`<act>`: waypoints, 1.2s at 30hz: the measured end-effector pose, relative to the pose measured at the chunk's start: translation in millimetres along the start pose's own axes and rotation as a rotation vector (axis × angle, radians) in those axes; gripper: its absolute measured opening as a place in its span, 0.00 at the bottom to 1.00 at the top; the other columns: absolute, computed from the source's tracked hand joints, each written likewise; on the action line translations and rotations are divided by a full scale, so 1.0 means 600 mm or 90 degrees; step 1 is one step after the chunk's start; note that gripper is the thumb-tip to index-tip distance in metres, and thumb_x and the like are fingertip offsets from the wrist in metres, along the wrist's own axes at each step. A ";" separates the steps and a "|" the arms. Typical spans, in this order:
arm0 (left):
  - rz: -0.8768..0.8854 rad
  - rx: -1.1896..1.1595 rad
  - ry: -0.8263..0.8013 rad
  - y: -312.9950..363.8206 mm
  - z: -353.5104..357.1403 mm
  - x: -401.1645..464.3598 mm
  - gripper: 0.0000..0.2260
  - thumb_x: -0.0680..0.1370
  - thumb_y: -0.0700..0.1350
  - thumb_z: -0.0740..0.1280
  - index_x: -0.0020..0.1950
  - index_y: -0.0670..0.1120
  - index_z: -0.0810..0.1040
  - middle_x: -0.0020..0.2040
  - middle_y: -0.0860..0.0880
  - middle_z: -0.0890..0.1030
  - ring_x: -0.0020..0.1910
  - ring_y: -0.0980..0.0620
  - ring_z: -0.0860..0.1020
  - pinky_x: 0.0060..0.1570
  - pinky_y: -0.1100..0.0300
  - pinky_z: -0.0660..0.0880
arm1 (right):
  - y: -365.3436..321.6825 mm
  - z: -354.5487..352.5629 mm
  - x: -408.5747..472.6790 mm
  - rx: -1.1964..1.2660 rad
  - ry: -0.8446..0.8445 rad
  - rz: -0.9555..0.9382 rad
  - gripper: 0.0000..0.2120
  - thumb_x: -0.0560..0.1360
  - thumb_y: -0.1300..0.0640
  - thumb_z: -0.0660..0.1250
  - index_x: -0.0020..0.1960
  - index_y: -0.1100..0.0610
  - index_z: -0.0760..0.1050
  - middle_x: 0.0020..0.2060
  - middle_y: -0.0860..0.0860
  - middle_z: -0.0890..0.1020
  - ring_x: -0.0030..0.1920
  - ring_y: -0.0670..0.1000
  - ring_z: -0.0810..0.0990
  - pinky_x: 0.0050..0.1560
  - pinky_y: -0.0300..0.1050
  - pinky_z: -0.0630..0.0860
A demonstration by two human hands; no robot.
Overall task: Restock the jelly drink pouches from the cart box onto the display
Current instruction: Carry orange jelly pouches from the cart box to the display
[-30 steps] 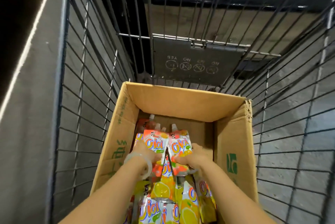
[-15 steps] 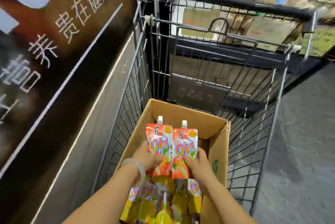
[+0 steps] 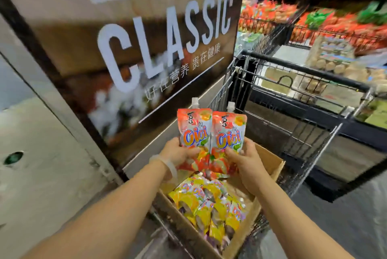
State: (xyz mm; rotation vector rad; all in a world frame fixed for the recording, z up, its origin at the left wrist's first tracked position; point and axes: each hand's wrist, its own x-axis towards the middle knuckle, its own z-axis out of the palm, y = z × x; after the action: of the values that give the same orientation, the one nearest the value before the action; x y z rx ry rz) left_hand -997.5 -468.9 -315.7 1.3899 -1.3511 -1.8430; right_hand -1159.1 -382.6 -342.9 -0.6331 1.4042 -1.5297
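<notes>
Two red pouches (image 3: pixel 211 133) held upright side by side, long axis vertical, white caps up, printed fronts facing cam, edges touching/slightly overlapping. They sit above the box (image 3: pixel 270 166), clear of it.

Left hand (image 3: pixel 178 154) grips the left pouch's lower half, thumb over the front. Right hand (image 3: pixel 245 158) grips the right pouch's lower half the same way. Both grips closed on a pouch, no free fingers. Clear band on left wrist.

Box sits in the cart (image 3: pixel 303 99), open top, full of yellow pouches (image 3: pixel 209 206) lying flat in a heap, just below the held ones. Cart handle bar runs behind the box, far side. Left of the box: big sign panel (image 3: pixel 146 49) reading "CLASSIC", close against the cart's side. Beyond the cart handle: shelves (image 3: pixel 335 22) w/ red, orange, green packs, blurred, can't tell which product. Nothing between the hands and the sign panel.

Vs 0.5 s ago: pouches lifted from just above the box rim to well above it, same upright pose, same grips. Cam tilted up, so sign text and shelves are now in view.
</notes>
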 end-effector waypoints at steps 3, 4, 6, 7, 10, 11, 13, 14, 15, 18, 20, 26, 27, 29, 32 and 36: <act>0.047 -0.020 0.016 0.010 -0.036 -0.041 0.10 0.74 0.32 0.67 0.50 0.45 0.76 0.37 0.46 0.80 0.32 0.47 0.76 0.29 0.58 0.77 | -0.028 0.042 -0.032 0.008 -0.039 -0.029 0.16 0.74 0.68 0.66 0.53 0.50 0.68 0.48 0.55 0.81 0.48 0.57 0.81 0.50 0.60 0.79; 0.067 -0.023 0.026 0.015 -0.051 -0.062 0.09 0.75 0.31 0.66 0.50 0.44 0.76 0.35 0.46 0.80 0.27 0.49 0.76 0.25 0.60 0.77 | -0.035 0.059 -0.043 0.010 -0.056 -0.035 0.16 0.74 0.68 0.66 0.52 0.50 0.68 0.48 0.55 0.81 0.48 0.57 0.82 0.49 0.59 0.80; 0.092 -0.020 0.031 0.027 -0.067 -0.089 0.08 0.76 0.31 0.65 0.51 0.42 0.75 0.32 0.46 0.80 0.20 0.54 0.76 0.20 0.63 0.74 | -0.048 0.082 -0.053 0.010 -0.077 -0.041 0.16 0.74 0.67 0.67 0.52 0.50 0.68 0.49 0.55 0.82 0.50 0.59 0.82 0.50 0.61 0.79; 0.104 -0.026 0.040 0.029 -0.082 -0.110 0.09 0.76 0.31 0.65 0.53 0.41 0.75 0.31 0.46 0.80 0.19 0.55 0.77 0.20 0.64 0.74 | -0.054 0.099 -0.061 0.002 -0.092 -0.047 0.16 0.74 0.67 0.67 0.52 0.50 0.68 0.50 0.56 0.82 0.51 0.59 0.82 0.50 0.62 0.79; 0.134 -0.064 0.084 0.027 -0.148 -0.180 0.12 0.75 0.34 0.67 0.58 0.41 0.74 0.34 0.48 0.83 0.27 0.51 0.80 0.30 0.56 0.79 | -0.066 0.167 -0.099 -0.026 -0.146 -0.061 0.16 0.74 0.67 0.67 0.55 0.52 0.67 0.50 0.55 0.81 0.47 0.54 0.83 0.43 0.53 0.82; 0.134 -0.080 0.106 0.022 -0.173 -0.202 0.13 0.75 0.35 0.68 0.59 0.42 0.74 0.37 0.47 0.83 0.31 0.49 0.81 0.35 0.53 0.80 | -0.069 0.194 -0.116 -0.035 -0.170 -0.060 0.16 0.75 0.66 0.67 0.57 0.52 0.67 0.49 0.54 0.81 0.44 0.52 0.83 0.40 0.49 0.83; 0.138 -0.105 0.154 0.008 -0.227 -0.260 0.12 0.75 0.36 0.69 0.57 0.41 0.76 0.37 0.45 0.82 0.32 0.47 0.80 0.39 0.51 0.80 | -0.066 0.253 -0.155 -0.046 -0.219 -0.058 0.16 0.75 0.66 0.66 0.57 0.52 0.67 0.49 0.51 0.81 0.44 0.51 0.83 0.35 0.45 0.82; 0.139 -0.106 0.172 0.001 -0.248 -0.286 0.09 0.75 0.36 0.69 0.54 0.42 0.78 0.37 0.44 0.82 0.33 0.45 0.80 0.42 0.48 0.80 | -0.062 0.278 -0.172 -0.052 -0.240 -0.059 0.16 0.75 0.66 0.66 0.56 0.51 0.67 0.49 0.51 0.81 0.45 0.51 0.83 0.36 0.45 0.83; 0.141 -0.113 0.193 -0.009 -0.274 -0.319 0.06 0.75 0.36 0.69 0.50 0.44 0.79 0.38 0.43 0.82 0.37 0.43 0.79 0.47 0.45 0.79 | -0.057 0.309 -0.196 -0.060 -0.264 -0.058 0.16 0.75 0.66 0.66 0.57 0.52 0.67 0.49 0.51 0.81 0.46 0.52 0.82 0.38 0.46 0.83; 0.157 -0.118 0.257 -0.044 -0.353 -0.429 0.08 0.75 0.35 0.68 0.47 0.49 0.78 0.48 0.40 0.81 0.49 0.38 0.79 0.56 0.37 0.75 | -0.033 0.402 -0.280 -0.070 -0.325 -0.041 0.18 0.75 0.66 0.66 0.60 0.55 0.66 0.48 0.50 0.81 0.47 0.51 0.82 0.45 0.50 0.81; 0.166 -0.130 0.296 -0.071 -0.405 -0.508 0.09 0.76 0.35 0.67 0.47 0.49 0.77 0.48 0.41 0.81 0.49 0.38 0.79 0.53 0.39 0.76 | -0.014 0.464 -0.344 -0.075 -0.379 -0.024 0.16 0.75 0.66 0.66 0.57 0.53 0.67 0.48 0.50 0.81 0.46 0.51 0.82 0.44 0.50 0.82; 0.156 -0.188 0.425 -0.158 -0.535 -0.761 0.07 0.77 0.36 0.66 0.47 0.49 0.76 0.43 0.44 0.81 0.42 0.43 0.77 0.47 0.45 0.78 | 0.046 0.632 -0.556 -0.073 -0.528 0.035 0.16 0.75 0.66 0.66 0.58 0.54 0.66 0.50 0.53 0.82 0.46 0.53 0.83 0.42 0.49 0.83; 0.156 -0.202 0.452 -0.174 -0.552 -0.800 0.07 0.77 0.36 0.66 0.47 0.49 0.76 0.44 0.44 0.80 0.43 0.42 0.77 0.49 0.44 0.77 | 0.057 0.656 -0.592 -0.070 -0.553 0.046 0.16 0.75 0.67 0.66 0.57 0.54 0.66 0.49 0.52 0.82 0.44 0.53 0.83 0.39 0.47 0.83; 0.153 -0.220 0.507 -0.206 -0.583 -0.879 0.07 0.77 0.36 0.66 0.52 0.47 0.76 0.48 0.44 0.81 0.46 0.43 0.79 0.49 0.45 0.77 | 0.082 0.704 -0.663 -0.074 -0.601 0.055 0.17 0.75 0.67 0.66 0.60 0.55 0.66 0.48 0.52 0.82 0.42 0.52 0.83 0.31 0.43 0.81; 0.161 -0.254 0.585 -0.260 -0.622 -0.993 0.12 0.76 0.36 0.67 0.58 0.46 0.74 0.51 0.43 0.82 0.49 0.43 0.80 0.52 0.44 0.78 | 0.120 0.768 -0.770 -0.084 -0.681 0.055 0.18 0.75 0.67 0.65 0.61 0.55 0.67 0.49 0.52 0.82 0.43 0.51 0.83 0.32 0.42 0.79; 0.192 -0.323 0.708 -0.337 -0.662 -1.142 0.13 0.76 0.34 0.66 0.57 0.46 0.76 0.51 0.44 0.82 0.49 0.43 0.81 0.52 0.43 0.78 | 0.171 0.848 -0.918 -0.104 -0.785 0.072 0.16 0.75 0.66 0.66 0.60 0.55 0.68 0.53 0.55 0.82 0.48 0.55 0.83 0.41 0.49 0.82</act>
State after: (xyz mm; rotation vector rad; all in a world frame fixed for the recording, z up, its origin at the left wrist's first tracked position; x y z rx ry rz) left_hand -338.4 -2.0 -190.2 1.4353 -0.4285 -0.8215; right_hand -456.6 -130.7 -216.1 -1.2687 0.5651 -0.6369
